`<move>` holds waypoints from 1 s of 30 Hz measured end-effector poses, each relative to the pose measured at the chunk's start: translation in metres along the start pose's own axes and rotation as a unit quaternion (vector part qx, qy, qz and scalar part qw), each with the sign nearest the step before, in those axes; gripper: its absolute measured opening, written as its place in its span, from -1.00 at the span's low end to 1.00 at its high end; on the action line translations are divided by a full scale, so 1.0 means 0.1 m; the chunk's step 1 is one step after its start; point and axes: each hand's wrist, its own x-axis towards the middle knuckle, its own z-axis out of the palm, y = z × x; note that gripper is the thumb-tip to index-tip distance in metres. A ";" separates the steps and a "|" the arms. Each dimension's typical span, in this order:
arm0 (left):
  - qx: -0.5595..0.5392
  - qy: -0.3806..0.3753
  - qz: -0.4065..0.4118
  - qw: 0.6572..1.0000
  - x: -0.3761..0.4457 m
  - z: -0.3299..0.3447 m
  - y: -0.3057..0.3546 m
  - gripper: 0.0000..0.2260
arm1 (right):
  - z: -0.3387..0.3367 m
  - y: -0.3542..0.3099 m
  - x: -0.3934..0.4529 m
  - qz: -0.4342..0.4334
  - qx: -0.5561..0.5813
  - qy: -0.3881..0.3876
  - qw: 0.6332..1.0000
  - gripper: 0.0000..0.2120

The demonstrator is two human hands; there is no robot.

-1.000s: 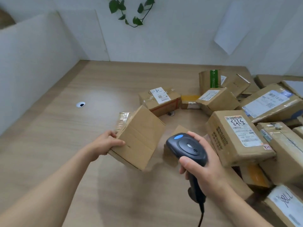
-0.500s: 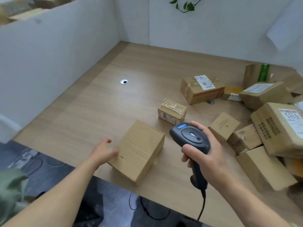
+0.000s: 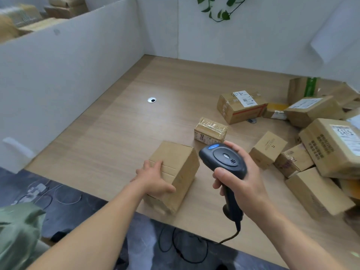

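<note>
A light wooden worktop [image 3: 120,137] with a round cable grommet [image 3: 151,99], enclosed by white partition walls [image 3: 64,71]. Green ivy [image 3: 220,10] hangs above; dark floor [image 3: 64,217] with cables below.

Taped parcel [image 3: 210,131], labelled box [image 3: 241,107], parcel heap [image 3: 329,151] on wooden table [image 3: 116,133]; cable grommet [image 3: 151,99].
</note>
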 end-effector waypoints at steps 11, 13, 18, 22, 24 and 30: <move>-0.130 0.106 0.087 0.982 -0.21 -0.33 -0.30 -0.43 | 0.18 0.02 0.01 -0.005 -0.016 -0.021 1.000 -0.32; -0.036 0.118 0.065 0.990 -0.26 -0.23 -0.09 -0.38 | 0.22 0.02 0.02 -0.005 -0.016 -0.027 0.999 -0.31; 0.075 0.080 -0.028 0.994 -0.26 0.10 0.25 0.11 | 0.28 0.01 0.01 -0.004 -0.008 -0.035 0.999 -0.31; 0.051 0.066 -0.045 0.995 -0.20 0.08 0.14 0.05 | 0.26 -0.03 -0.01 -0.003 -0.010 -0.041 0.999 -0.29; 0.004 0.056 -0.044 0.997 -0.19 -0.05 0.00 0.02 | 0.25 -0.04 -0.02 -0.003 -0.010 -0.040 0.999 -0.30; -0.288 0.022 -0.066 0.955 -0.27 -0.38 -0.64 0.20 | 0.32 -0.08 -0.08 -0.004 -0.014 -0.054 0.998 -0.29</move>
